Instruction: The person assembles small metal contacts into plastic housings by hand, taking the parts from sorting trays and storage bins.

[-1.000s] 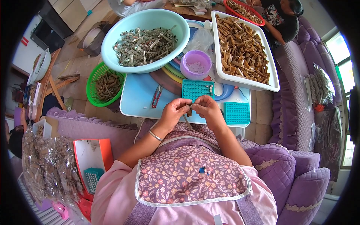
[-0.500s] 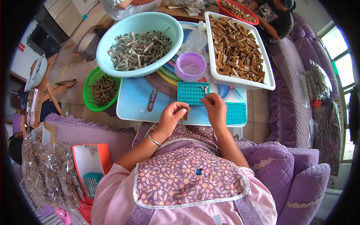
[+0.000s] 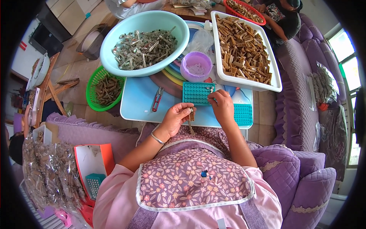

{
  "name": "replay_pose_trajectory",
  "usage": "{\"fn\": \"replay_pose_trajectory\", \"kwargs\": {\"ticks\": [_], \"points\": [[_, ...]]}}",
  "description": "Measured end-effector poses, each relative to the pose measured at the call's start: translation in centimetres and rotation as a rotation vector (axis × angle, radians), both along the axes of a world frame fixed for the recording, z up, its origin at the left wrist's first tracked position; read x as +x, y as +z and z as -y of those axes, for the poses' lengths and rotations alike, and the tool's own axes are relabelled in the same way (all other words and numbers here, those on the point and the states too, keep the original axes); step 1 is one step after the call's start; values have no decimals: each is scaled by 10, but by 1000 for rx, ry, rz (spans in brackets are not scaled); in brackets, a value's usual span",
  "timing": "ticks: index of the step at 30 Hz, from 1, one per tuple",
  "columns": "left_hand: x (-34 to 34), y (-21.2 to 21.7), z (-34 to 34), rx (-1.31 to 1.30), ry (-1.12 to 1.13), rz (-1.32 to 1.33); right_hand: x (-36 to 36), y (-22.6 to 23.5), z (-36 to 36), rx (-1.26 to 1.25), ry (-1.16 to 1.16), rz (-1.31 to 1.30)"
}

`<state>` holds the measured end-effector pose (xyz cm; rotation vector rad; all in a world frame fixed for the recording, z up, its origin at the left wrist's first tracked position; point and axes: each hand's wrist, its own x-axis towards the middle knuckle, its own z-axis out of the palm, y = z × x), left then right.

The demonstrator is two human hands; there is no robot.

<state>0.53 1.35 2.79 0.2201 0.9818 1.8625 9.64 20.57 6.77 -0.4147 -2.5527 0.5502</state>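
My left hand [image 3: 177, 119] pinches a small brown piece [image 3: 191, 115] with a thin strip hanging below it, just past the near edge of the blue table [image 3: 135, 101]. At the lower right corner of a teal tray with rows of hollows [image 3: 193, 94], my right hand [image 3: 222, 107] has its fingertips closed; whatever lies between them is hidden. A few small white bits [image 3: 210, 90] sit at the tray's right end, beside those fingers. Partly behind my right wrist lies another teal tray [image 3: 243, 114]. Red-handled snips [image 3: 156, 103] rest left of my hands.
A pale aqua basin [image 3: 108, 63] of bundled strips and a white tub [image 3: 248, 84] of brown pieces flank a purple bowl [image 3: 196, 72] of white bits. Left stands a green basket [image 3: 90, 93]. Another person [image 3: 280, 23] sits far right by a red basket [image 3: 257, 22].
My right hand has shifted slightly right and down, its fingers now lower at the tray corner. The brown piece in my left hand is tilted up more into view.
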Motion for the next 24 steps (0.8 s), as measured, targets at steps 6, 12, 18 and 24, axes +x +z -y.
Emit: {"fn": "replay_pose_trajectory", "kwargs": {"ticks": [6,12,18,24], "points": [[3,2,1,-23,-20,-80,0,14,39,-352,222,-113],[7,4,5,-69,28,-188,5,13,40,-306,393,-75],[14,14,10,-62,-23,-345,11,27,31,-760,368,188],[11,18,5,75,-57,-134,13,39,21,-925,335,61]]}}
